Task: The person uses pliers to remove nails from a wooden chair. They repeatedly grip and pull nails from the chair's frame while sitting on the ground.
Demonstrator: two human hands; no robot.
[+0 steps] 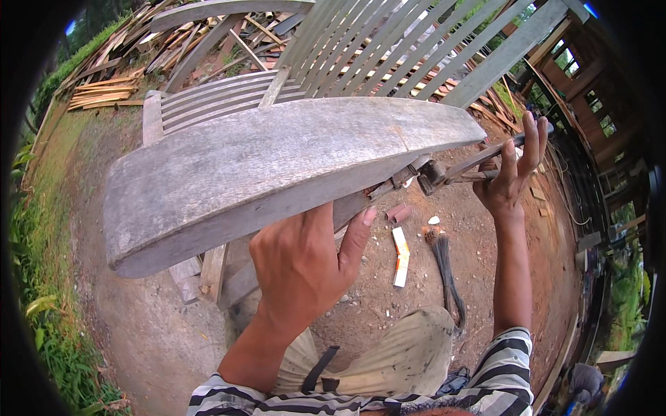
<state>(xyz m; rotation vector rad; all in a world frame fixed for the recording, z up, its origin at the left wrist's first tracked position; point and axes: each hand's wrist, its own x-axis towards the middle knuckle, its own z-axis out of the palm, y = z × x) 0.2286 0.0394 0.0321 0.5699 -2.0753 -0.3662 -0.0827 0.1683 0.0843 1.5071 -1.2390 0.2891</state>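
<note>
Left hand (302,256): under armrest (291,149), likely bracing; grip cannot be told.
Right hand (510,180): gripping pincers (433,175), apparently for leverage.

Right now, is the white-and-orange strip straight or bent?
Bent: the white-and-orange strip has two lengths meeting at an angle near its middle.

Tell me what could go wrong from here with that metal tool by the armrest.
The metal tool, held in the right hand, could slip and catch the left hand, whose thumb is exposed on the near side. Its head is close to the armrest and might dent the wood. The bundle of dark strands near the knee could snag a foot.
</note>
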